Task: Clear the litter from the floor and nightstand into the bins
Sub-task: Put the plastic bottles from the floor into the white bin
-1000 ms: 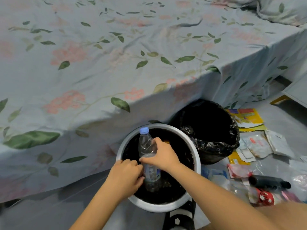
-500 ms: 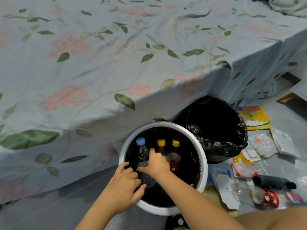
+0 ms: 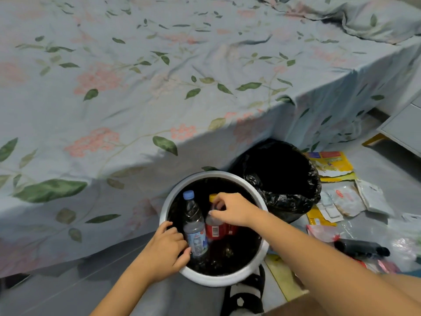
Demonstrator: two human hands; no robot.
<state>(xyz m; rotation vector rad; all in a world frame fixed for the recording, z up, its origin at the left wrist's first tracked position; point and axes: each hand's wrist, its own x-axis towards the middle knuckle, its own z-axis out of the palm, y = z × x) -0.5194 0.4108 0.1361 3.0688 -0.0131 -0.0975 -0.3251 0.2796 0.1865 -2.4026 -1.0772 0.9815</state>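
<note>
A white-rimmed bin (image 3: 217, 174) with a black liner stands on the floor against the bed. Inside it a clear water bottle (image 3: 194, 226) with a blue cap stands beside a red-labelled bottle (image 3: 216, 228) with a yellow cap. My left hand (image 3: 165, 250) curls over the bin's near-left rim, its thumb against the water bottle's base. My right hand (image 3: 234, 209) reaches into the bin with its fingers closed round the red-labelled bottle's neck. Litter lies on the floor to the right: a yellow packet (image 3: 330, 164), white wrappers (image 3: 347, 198), a pink wrapper (image 3: 321, 232) and a black tube (image 3: 362, 248).
A second bin (image 3: 296, 201), lined with a black bag, stands just right of the white one. The flowered bed (image 3: 159, 76) fills the upper view. A nightstand corner (image 3: 403, 131) shows at the far right. A black-and-white slipper (image 3: 243, 297) lies below the bin.
The water bottle has gone down into the white bin and my right hand has left it, shifting right onto the yellow-capped bottle. My left hand stays on the rim.
</note>
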